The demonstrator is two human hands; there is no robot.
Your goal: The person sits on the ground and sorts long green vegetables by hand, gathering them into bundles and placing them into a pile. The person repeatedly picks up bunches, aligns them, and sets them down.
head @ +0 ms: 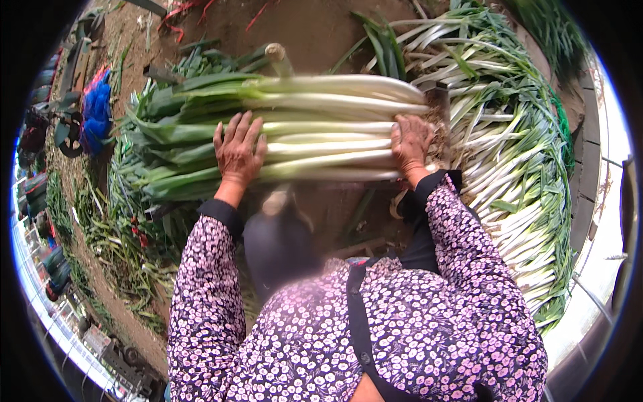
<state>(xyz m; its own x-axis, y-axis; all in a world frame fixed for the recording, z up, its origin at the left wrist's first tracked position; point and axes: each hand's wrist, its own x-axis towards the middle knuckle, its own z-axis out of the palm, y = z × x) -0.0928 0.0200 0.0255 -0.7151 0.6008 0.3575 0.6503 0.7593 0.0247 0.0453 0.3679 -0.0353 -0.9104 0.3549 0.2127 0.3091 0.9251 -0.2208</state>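
Observation:
A layer of long leeks (326,145) lies crosswise before me on a low rack, white shafts to the right and green leaves to the left. My left hand (240,145) rests flat on them where white turns to green, fingers spread. Near the root ends, my right hand (413,140) presses on the shafts, its thumb apart from the fingers. Neither hand is closed around a leek. A metal end plate (438,108) stands by the roots. Rounded wooden ends (275,202) show at the near and far sides of the layer.
A long heap of leeks (517,191) curves along the right side. Loose leaves (120,241) litter the ground at left. A blue net bundle (96,113) lies at the upper left, and red ribbon (176,22) at the top. My knee (276,246) is just below the rack.

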